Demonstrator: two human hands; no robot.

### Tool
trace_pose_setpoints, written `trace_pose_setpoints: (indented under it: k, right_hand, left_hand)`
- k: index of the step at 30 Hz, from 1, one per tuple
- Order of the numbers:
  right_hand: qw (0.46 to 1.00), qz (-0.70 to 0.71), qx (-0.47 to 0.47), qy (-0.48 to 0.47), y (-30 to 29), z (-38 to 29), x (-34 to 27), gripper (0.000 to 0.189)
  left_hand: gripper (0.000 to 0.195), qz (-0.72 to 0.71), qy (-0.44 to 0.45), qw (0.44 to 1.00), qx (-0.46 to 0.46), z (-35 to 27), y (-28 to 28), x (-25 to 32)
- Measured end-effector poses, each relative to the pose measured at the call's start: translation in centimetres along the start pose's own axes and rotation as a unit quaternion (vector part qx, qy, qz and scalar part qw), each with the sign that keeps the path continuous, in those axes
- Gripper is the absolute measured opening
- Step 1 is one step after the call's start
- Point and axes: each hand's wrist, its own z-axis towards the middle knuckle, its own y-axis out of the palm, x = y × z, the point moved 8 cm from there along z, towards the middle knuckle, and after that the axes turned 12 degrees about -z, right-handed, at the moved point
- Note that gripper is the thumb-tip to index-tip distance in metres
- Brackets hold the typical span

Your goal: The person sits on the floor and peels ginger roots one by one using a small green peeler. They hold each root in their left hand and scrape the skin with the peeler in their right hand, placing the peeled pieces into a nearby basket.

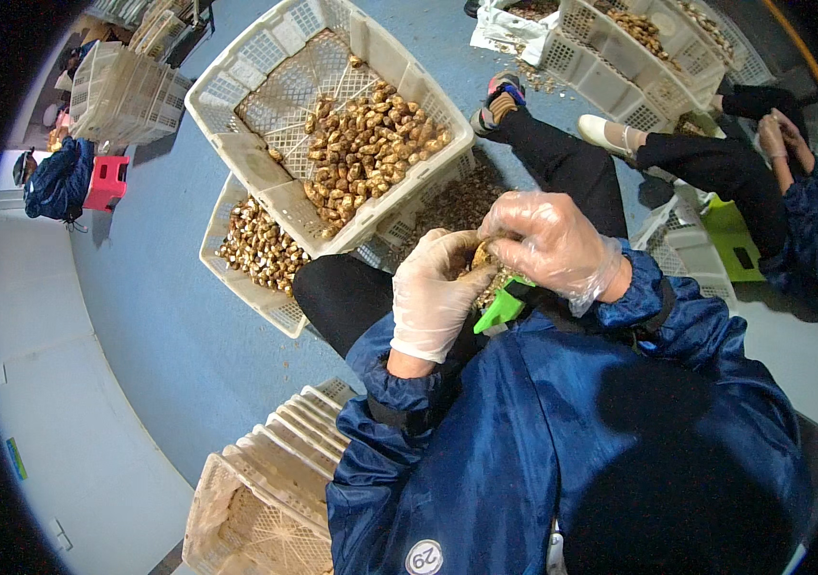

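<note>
My left hand [434, 298], in a whitish glove, grips a small brown mushroom-like piece [481, 254] in front of my lap. In a clear plastic glove, my right hand [549, 241] has its fingers curled with thumb and fingertips on the same piece. Those fingers partly hide the piece, and I cannot tell whether a small tool is among them. Just below both hands a bright green plastic part [502, 309] shows. Beyond my left hand, a white mesh crate [265, 72] holds a heap of brown pieces [373, 147].
Under that crate sits a lower crate [218, 248] with white-and-brown pieces [258, 241]. Dark scraps [463, 198] lie beside it. Stacked crates [265, 460] stand at lower left. At right sits another person [811, 215], near a green stool [732, 244] and filled crates [596, 79].
</note>
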Motion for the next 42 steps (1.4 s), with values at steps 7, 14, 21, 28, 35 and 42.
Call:
trace_pose_setpoints:
  k: [7,14,21,28,35,42]
  right_hand:
    - [0.975,0.214,-0.001,0.063,-1.4,0.3,1.4,0.009]
    - [0.94,0.303,-0.004,0.158,-0.8,-0.4,2.6,0.011]
    - [0.971,0.228,0.037,0.054,-1.6,-0.5,1.2,0.007]
    - [0.925,0.339,0.02,0.169,-0.7,-0.8,3.2,0.011]
    - [0.944,0.299,-0.005,0.137,-0.2,-0.9,2.9,0.013]
    - [0.904,0.376,0.004,0.202,-0.5,-0.9,3.1,0.01]
  left_hand:
    - [0.046,-0.452,-0.235,0.853,-0.109,-1.7,1.2,-3.7]
    - [0.044,-0.34,-0.23,0.91,-0.053,-1.6,0.8,-3.7]
    - [0.038,-0.264,-0.148,0.953,0.017,-1.2,-0.1,-1.7]
    - [0.037,-0.197,-0.01,0.98,0.008,-1.0,-0.4,-0.2]
    - [0.038,0.016,0.148,0.988,0.048,-1.2,-0.8,2.3]
    - [0.039,0.048,0.2,0.977,0.059,-1.4,-1.0,3.2]
